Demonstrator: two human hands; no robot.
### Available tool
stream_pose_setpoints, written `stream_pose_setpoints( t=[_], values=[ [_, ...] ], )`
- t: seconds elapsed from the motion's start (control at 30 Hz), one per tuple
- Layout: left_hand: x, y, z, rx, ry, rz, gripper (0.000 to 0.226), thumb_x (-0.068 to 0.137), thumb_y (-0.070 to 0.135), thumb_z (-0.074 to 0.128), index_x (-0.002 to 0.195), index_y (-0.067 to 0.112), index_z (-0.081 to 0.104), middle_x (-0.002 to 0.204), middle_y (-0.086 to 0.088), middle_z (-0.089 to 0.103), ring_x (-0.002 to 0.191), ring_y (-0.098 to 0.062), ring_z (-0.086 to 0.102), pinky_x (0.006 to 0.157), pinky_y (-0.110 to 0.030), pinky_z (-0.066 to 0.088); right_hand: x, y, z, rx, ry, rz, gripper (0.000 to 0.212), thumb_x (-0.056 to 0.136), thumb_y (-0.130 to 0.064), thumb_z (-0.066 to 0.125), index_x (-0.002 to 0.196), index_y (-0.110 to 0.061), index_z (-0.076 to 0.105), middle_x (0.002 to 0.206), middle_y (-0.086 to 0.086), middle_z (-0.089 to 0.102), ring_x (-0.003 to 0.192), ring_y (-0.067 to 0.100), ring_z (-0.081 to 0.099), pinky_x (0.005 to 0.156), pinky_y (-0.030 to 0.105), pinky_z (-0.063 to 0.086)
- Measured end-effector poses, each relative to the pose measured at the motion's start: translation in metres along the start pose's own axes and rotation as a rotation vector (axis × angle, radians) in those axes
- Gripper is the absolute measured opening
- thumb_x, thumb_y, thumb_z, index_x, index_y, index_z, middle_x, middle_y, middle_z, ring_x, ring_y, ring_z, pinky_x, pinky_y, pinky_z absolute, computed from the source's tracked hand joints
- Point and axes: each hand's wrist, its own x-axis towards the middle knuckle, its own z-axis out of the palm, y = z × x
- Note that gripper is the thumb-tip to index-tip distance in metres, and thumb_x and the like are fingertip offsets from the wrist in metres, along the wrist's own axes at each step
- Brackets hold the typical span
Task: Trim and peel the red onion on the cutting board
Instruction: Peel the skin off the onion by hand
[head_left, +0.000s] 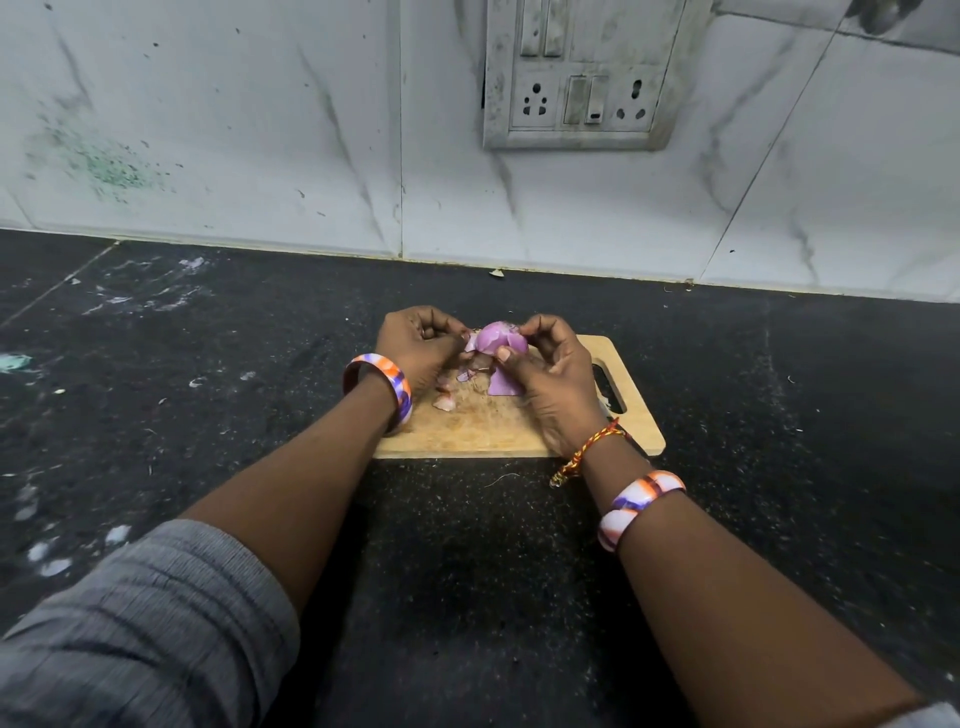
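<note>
A red onion (500, 336), purple and partly peeled, is held just above the wooden cutting board (483, 431) between both hands. My left hand (418, 345) pinches a flap of skin at the onion's left side. My right hand (550, 374) grips the onion from the right, thumb on its front. A loose purple layer (503, 383) hangs below the onion, under my right thumb. Several torn skin pieces (445, 400) lie on the board beneath my left hand. No knife is in sight.
The board lies on a dark speckled counter (208, 395) with scattered white scraps at the left. A marble-patterned tiled wall (260, 130) rises close behind, carrying a grimy socket panel (576, 78). The board's handle slot (610, 389) points right.
</note>
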Motion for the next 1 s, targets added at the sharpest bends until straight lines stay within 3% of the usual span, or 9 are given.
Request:
stream_pose_setpoints(
  t=[0.07,0.13,0.27,0.37,0.5,0.7,0.77,0.87,1.0],
  values=[
    [0.001,-0.001,0.000,0.017,0.006,0.009,0.027,0.077,-0.007,0.060,0.062,0.016,0.062,0.070,-0.004,0.065,0.062,-0.014,0.060,0.066,-0.027,0.054,0.001,0.000,0.000,0.042,-0.011,0.052,0.028,0.082,0.010,0.058,0.084,-0.018,0.052,0.091,0.002,0.058,0.090,0.011,0.056,0.080,0.023,0.051],
    [-0.001,-0.001,-0.001,0.023,-0.035,0.018,0.029,0.077,-0.008,0.060,0.064,0.018,0.063,0.067,0.001,0.066,0.059,-0.011,0.060,0.056,-0.023,0.053,0.001,-0.002,0.001,0.043,-0.009,0.095,0.021,0.087,0.003,0.054,0.099,-0.014,0.057,0.102,0.005,0.060,0.102,0.018,0.054,0.089,0.032,0.051],
    [-0.005,0.002,-0.004,0.033,-0.182,0.039,0.028,0.078,-0.008,0.060,0.071,0.017,0.069,0.059,0.012,0.070,0.054,0.000,0.063,0.050,-0.014,0.050,0.000,-0.004,0.002,0.015,0.005,0.155,0.046,0.085,-0.009,0.060,0.130,-0.007,0.048,0.119,0.004,0.054,0.118,0.021,0.052,0.104,0.039,0.044],
    [-0.004,0.000,-0.003,0.052,-0.160,0.048,0.033,0.079,-0.009,0.057,0.064,0.019,0.068,0.053,0.012,0.069,0.049,-0.001,0.060,0.043,-0.017,0.048,0.000,-0.005,0.001,-0.020,-0.002,0.174,0.050,0.081,-0.002,0.063,0.130,-0.007,0.049,0.106,-0.003,0.057,0.109,0.021,0.057,0.098,0.036,0.048],
    [-0.002,-0.002,-0.001,0.090,-0.042,0.057,0.041,0.080,-0.009,0.053,0.056,0.022,0.066,0.049,0.017,0.066,0.048,0.004,0.059,0.047,-0.014,0.049,0.003,-0.007,-0.004,0.171,0.004,0.261,0.037,0.092,-0.005,0.047,0.129,-0.002,0.046,0.104,0.009,0.058,0.082,0.017,0.062,0.070,0.019,0.056],
    [-0.004,0.004,0.003,0.049,-0.083,-0.043,0.019,0.086,0.000,0.053,0.092,0.005,0.070,0.077,0.003,0.066,0.065,-0.009,0.059,0.045,-0.016,0.049,0.002,-0.006,-0.003,0.132,0.005,0.269,0.035,0.097,-0.020,0.040,0.121,0.003,0.052,0.087,0.009,0.064,0.075,0.012,0.063,0.063,0.014,0.054],
    [-0.007,0.006,0.003,0.007,-0.152,-0.022,0.026,0.082,0.006,0.061,0.107,0.009,0.066,0.085,0.001,0.066,0.073,-0.011,0.061,0.059,-0.018,0.053,0.001,-0.007,0.000,0.122,-0.007,0.235,0.033,0.095,-0.020,0.043,0.113,0.004,0.058,0.086,0.008,0.065,0.074,0.009,0.064,0.067,0.015,0.055],
    [-0.012,0.008,0.003,0.032,-0.255,0.065,0.041,0.079,0.006,0.066,0.118,0.016,0.062,0.104,-0.002,0.068,0.092,-0.015,0.065,0.086,-0.029,0.054,-0.001,-0.007,0.004,0.080,-0.022,0.195,0.039,0.089,-0.021,0.052,0.115,0.007,0.057,0.107,0.022,0.065,0.101,0.026,0.064,0.093,0.034,0.052],
    [-0.015,0.012,0.004,0.090,-0.227,0.088,0.037,0.079,0.006,0.066,0.115,0.015,0.064,0.108,-0.008,0.069,0.097,-0.018,0.065,0.095,-0.035,0.050,0.001,-0.005,0.002,0.017,-0.014,0.167,0.037,0.089,-0.013,0.055,0.121,0.005,0.055,0.123,0.024,0.060,0.119,0.031,0.055,0.104,0.042,0.043]
  ],
)
